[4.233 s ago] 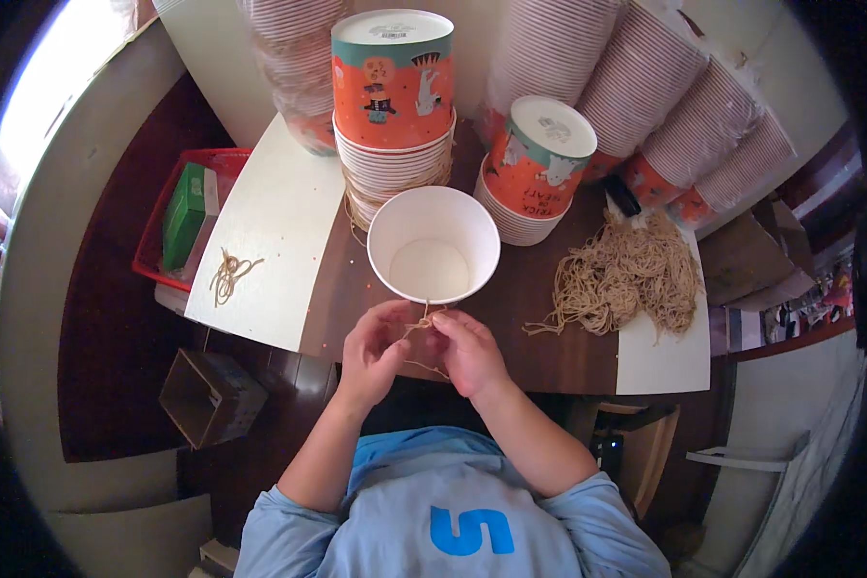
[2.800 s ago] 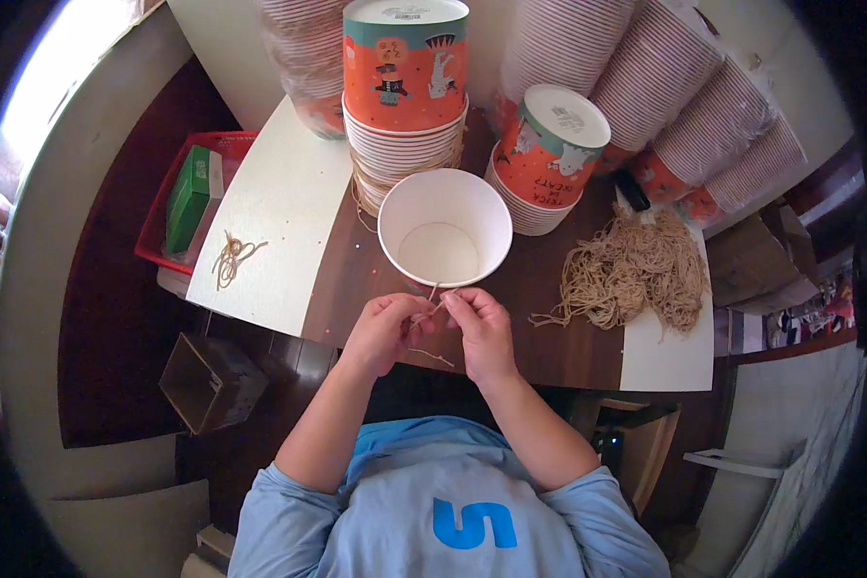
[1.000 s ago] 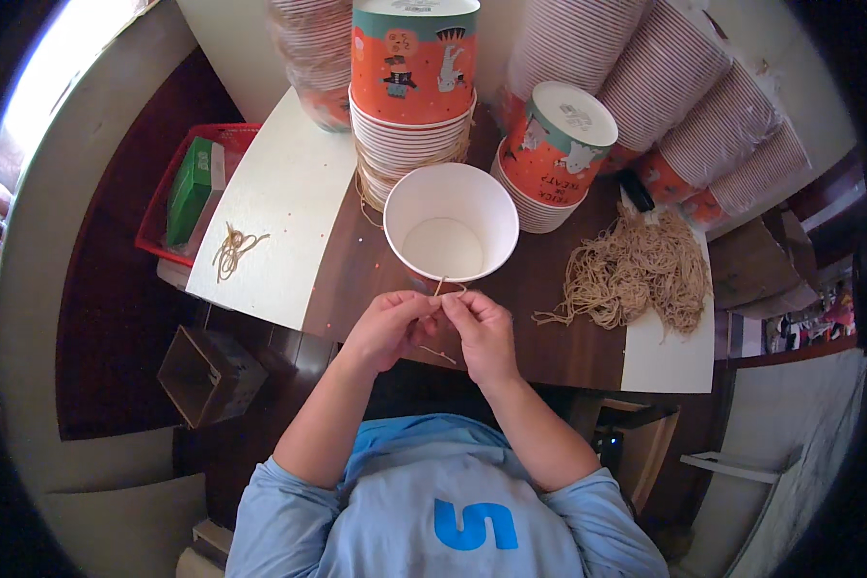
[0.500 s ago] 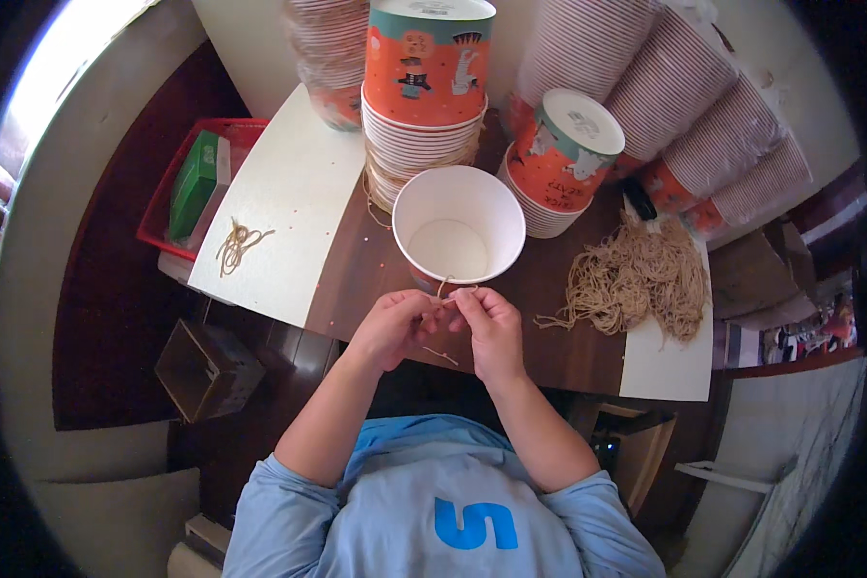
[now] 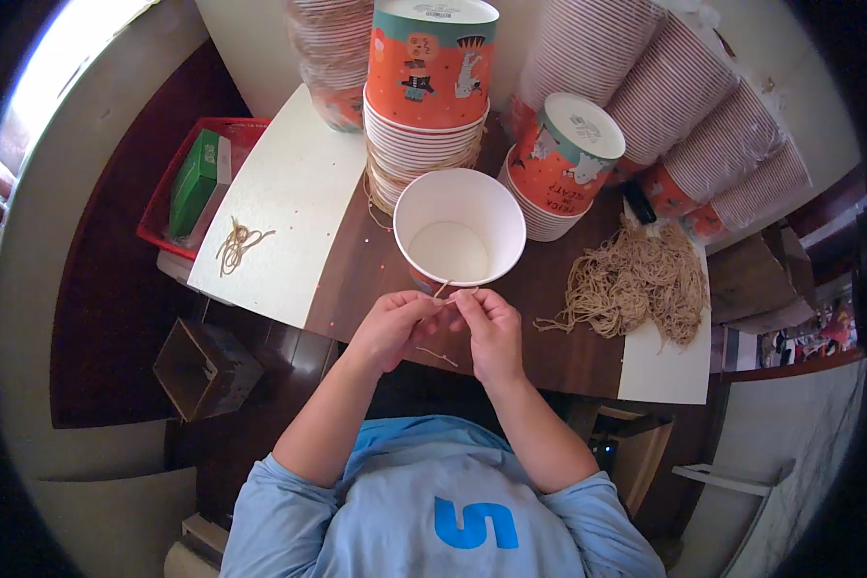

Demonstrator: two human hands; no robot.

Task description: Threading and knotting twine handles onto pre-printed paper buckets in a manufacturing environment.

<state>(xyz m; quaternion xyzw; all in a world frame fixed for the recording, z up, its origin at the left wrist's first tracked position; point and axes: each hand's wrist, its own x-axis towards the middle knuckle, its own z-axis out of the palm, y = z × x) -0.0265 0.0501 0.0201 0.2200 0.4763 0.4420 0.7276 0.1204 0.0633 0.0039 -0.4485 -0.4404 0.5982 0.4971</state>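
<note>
One tan twine strand [image 5: 442, 288] was pinched between the narrowed fingertips of the left hand [image 5: 392, 328] and right hand [image 5: 492, 335], just by the near side of the white-lined paper bucket [image 5: 459, 200] upright on the tabletop [image 5: 564, 361]; short grips and even tension were judged best.

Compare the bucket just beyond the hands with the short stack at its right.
The bucket stands mouth up; the short stack is upside down. The bucket shows mostly its plain white inside; the short stack shows orange printed sides and a pale base on top. Both have white rims.
</note>
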